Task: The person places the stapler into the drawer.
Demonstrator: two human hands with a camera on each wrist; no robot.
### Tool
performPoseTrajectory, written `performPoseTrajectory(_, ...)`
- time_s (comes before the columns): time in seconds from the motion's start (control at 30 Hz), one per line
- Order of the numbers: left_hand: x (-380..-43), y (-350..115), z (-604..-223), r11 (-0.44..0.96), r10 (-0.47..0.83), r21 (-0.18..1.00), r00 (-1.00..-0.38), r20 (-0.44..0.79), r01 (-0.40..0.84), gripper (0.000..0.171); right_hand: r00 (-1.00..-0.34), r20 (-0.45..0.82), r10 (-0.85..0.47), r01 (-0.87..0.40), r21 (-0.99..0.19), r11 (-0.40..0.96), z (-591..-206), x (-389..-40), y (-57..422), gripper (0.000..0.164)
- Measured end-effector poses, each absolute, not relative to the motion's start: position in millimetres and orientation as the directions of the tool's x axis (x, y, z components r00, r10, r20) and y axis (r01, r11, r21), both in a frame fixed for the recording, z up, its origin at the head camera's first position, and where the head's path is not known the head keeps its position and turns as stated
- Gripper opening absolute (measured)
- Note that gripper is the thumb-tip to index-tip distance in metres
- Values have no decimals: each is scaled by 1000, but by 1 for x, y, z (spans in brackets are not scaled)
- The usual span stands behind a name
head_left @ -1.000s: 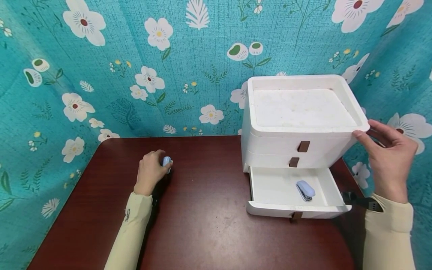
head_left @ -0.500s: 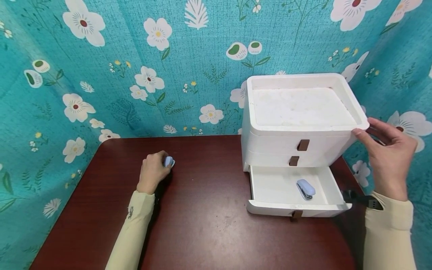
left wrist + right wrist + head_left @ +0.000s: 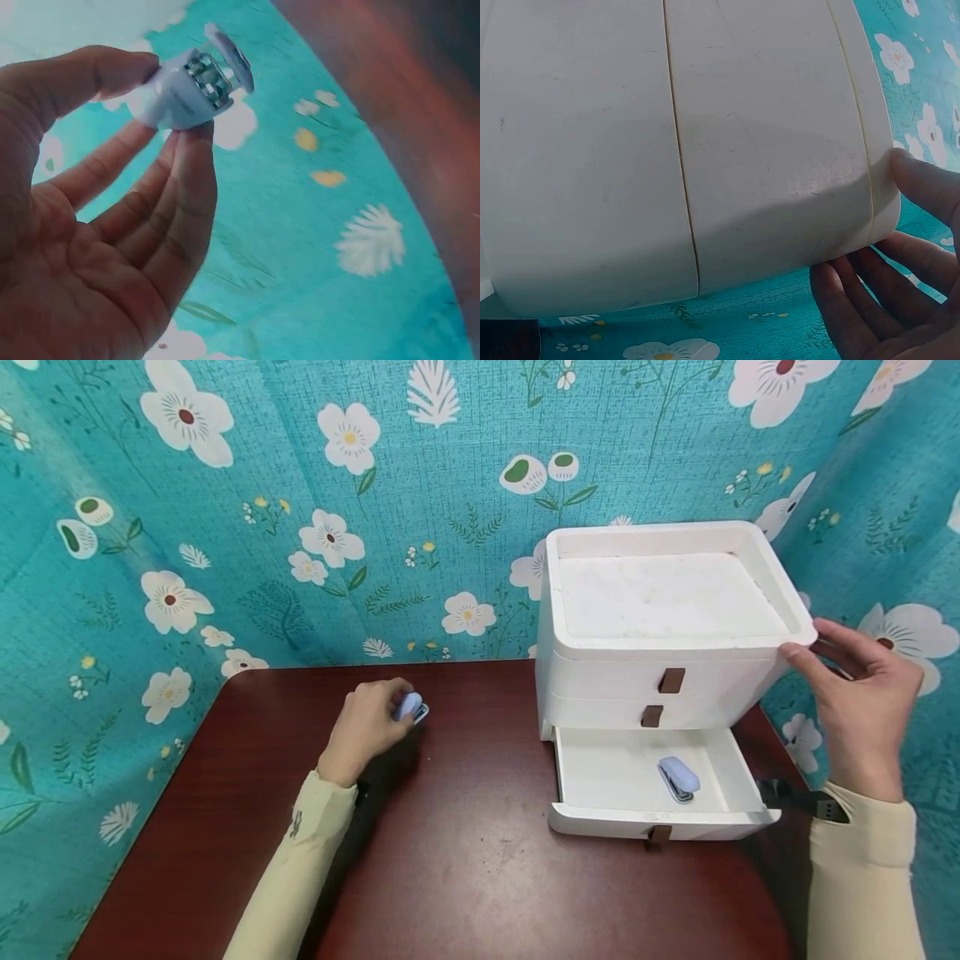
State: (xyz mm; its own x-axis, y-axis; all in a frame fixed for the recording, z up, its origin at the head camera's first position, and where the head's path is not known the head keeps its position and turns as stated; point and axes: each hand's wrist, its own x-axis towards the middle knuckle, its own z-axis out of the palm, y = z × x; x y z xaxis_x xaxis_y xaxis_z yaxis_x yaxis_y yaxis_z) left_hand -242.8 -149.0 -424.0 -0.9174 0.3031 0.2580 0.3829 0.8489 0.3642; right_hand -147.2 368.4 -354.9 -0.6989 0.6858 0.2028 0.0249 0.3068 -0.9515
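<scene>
My left hand (image 3: pixel 369 727) pinches a small light-blue stapler (image 3: pixel 410 706) between thumb and fingertips, over the left part of the table. In the left wrist view the open mouth of the stapler (image 3: pixel 184 94) faces away from the palm. At the right stands a white drawer unit (image 3: pixel 667 681); its bottom drawer (image 3: pixel 600 777) is pulled out. A second light-blue stapler (image 3: pixel 680 778) lies inside that drawer. The right hand (image 3: pixel 862 702) holds the unit's upper front right corner, thumb at the front and fingers at the side. In the right wrist view its fingertips (image 3: pixel 825 277) touch the white wall.
The dark red-brown table (image 3: pixel 465 827) reaches back to a teal flowered curtain (image 3: pixel 420 510). On top of the unit is a shallow rimmed tray (image 3: pixel 667 593). The two upper drawers, with brown tab handles (image 3: pixel 671 681), are closed.
My left hand has moved to the right and slightly toward the back, carrying the stapler with it. The right hand keeps its hold on the unit's corner.
</scene>
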Motion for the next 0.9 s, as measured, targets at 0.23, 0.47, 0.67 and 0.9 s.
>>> performPoseTrajectory(0.23,-240,-117,-401,688,544,412,-800,251,597,32,-694,221,685,20,-946,325,-355,-148,370,48)
performPoseTrajectory(0.47,-229,-79,-385,538,717,393,-650,252,746,31,-695,203,690,26,-952,306,-356,-148,370,49)
performPoseTrajectory(0.67,-220,-38,-371,416,816,405,-531,230,814,27,-692,226,686,12,-946,323,-358,-148,370,47)
performPoseTrajectory(0.9,-216,8,-366,298,902,405,-394,177,864,27,-696,237,678,3,-943,332,-357,-150,369,48)
